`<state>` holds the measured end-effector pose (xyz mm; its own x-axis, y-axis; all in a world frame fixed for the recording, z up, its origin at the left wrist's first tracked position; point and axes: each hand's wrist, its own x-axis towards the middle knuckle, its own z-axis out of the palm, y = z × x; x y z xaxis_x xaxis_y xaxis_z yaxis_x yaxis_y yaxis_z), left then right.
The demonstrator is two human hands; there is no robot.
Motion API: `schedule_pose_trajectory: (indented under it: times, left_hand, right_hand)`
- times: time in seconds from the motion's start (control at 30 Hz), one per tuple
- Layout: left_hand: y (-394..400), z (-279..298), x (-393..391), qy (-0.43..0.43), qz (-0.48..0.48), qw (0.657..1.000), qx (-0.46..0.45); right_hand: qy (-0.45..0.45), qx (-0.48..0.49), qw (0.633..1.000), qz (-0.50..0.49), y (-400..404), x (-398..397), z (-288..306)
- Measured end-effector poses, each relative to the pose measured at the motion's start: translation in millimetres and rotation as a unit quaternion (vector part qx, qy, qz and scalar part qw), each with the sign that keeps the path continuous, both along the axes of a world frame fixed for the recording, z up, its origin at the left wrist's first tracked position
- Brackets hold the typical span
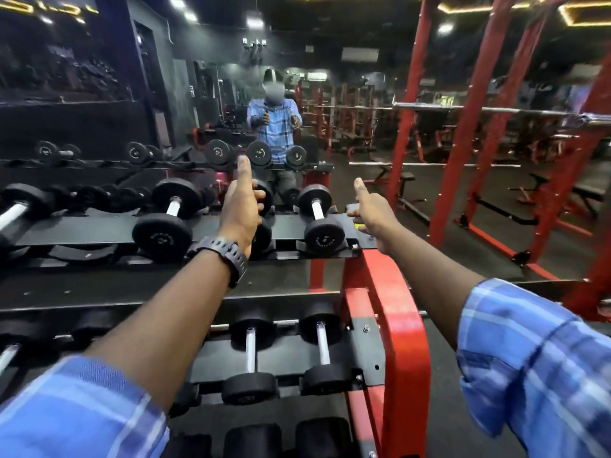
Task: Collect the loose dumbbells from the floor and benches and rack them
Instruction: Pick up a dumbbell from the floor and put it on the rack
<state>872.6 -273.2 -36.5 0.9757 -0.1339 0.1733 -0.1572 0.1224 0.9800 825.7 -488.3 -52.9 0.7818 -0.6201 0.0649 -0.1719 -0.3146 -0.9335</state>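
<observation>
Blue plaid sleeves (76, 411) sit lowest in view, one on each forearm, both arms reaching forward over the dumbbell rack (393, 312). Left hand (243, 209) is raised above the top tier with the thumb pointing up and the fingers curled inward; it holds nothing. A black wristwatch (220, 254) is on that wrist. Right hand (373, 219) is held over the red end frame of the rack, thumb up, fingers partly curled, nothing in its grip.

Top tier carries a large dumbbell (165, 219) left of the left hand, another dumbbell mostly hidden behind that hand, and a smaller dumbbell (319, 216) between the two hands. Middle tier holds two chrome-handled dumbbells (251, 355) side by side near the right end. Bottom tier shows black dumbbell heads only.

Behind the rack a mirror (231, 94) reflects a person in a plaid shirt. Red power racks (463, 143) stand to the right.
</observation>
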Motion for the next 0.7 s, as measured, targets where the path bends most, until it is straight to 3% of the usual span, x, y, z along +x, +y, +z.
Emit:
schedule_pose_trajectory:
  times: [0.2,0.37,0.53,0.6,0.7]
  left_hand:
    - [-56.0,-16.6,70.3,0.031,-0.042,0.999,-0.009]
    - [-119.1,-48.5,114.0,0.142,-0.059,0.986,-0.063]
    - [-196.8,-100.7,146.9,0.384,-0.056,0.899,-0.202]
    - [-223.6,-120.7,159.1,0.430,-0.069,0.875,-0.209]
    - [-252.9,-138.4,188.0,0.457,-0.093,0.852,-0.239]
  right_hand:
    - [0.003,0.011,1.000,-0.005,-32.3,79.3,-10.5]
    - [0.012,0.021,1.000,0.004,-74.5,151.1,-30.9]
    - [0.069,0.028,0.997,-0.001,-118.2,241.4,-66.3]
    - [0.115,0.017,0.993,0.007,-128.9,274.5,-83.5]
    - [0.194,0.096,0.972,0.089,-137.0,322.7,-105.6]
